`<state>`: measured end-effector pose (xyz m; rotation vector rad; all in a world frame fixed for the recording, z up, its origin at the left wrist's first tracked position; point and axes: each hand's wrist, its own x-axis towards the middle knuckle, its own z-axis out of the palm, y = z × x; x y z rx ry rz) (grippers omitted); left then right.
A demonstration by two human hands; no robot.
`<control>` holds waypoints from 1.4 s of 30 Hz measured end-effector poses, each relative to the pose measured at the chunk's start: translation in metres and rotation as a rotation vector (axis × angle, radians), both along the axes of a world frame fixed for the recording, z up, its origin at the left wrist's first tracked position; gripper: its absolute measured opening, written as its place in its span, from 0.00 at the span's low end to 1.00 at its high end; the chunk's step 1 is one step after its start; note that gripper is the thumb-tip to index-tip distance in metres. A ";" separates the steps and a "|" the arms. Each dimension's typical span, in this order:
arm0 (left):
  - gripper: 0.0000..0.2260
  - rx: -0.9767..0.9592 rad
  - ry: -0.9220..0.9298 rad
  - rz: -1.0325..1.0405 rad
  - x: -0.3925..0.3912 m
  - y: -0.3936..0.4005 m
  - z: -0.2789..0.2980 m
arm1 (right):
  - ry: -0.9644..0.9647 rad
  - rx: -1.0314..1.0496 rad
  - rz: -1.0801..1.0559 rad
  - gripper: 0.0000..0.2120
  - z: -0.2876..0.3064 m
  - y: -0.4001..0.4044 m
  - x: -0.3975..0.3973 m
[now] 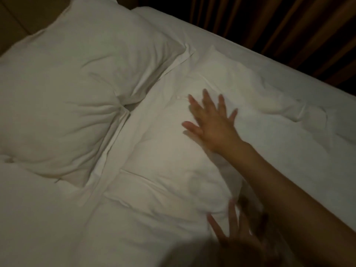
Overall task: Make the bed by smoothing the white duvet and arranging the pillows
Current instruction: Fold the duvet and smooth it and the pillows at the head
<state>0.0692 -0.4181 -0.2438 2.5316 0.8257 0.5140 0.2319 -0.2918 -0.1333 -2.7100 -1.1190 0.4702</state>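
Observation:
Two white pillows lie side by side at the head of the bed. The plump left pillow (77, 89) sits at the upper left. My right hand (212, 122) presses flat on the right pillow (163, 151), fingers spread and straight. My left hand (238, 230) is blurred at that pillow's near corner, fingers straight and spread, and holds nothing. The white duvet (54, 218) covers the bed below the pillows, and rumpled white bedding (300, 120) lies to the right of my right hand.
The far edge of the bed (250, 41) runs diagonally from top centre to the right side. Brown pleated curtains (279, 20) hang just beyond it. A dark headboard or wall (23, 14) shows at the upper left. The room is dim.

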 end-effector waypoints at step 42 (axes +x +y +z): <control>0.52 -0.678 0.703 0.627 -0.207 0.100 0.048 | 0.003 -0.256 -0.373 0.42 -0.074 -0.143 -0.183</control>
